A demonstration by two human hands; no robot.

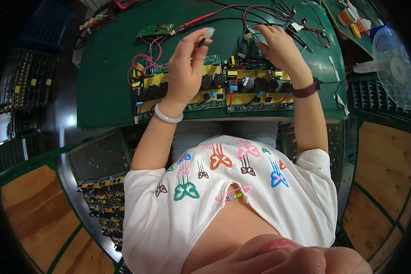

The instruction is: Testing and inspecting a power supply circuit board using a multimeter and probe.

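white plug [208, 33]: pinched in left hand [187, 55]. right hand [279, 49]: apart from left, beside second plug [248, 34]; grip cannot be told. circuit boards [260, 85]: near both wrists.

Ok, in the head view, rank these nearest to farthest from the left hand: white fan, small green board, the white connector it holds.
1. White connector: held in the left hand.
2. Small green board: on the green table, left of the hand.
3. White fan: far right.
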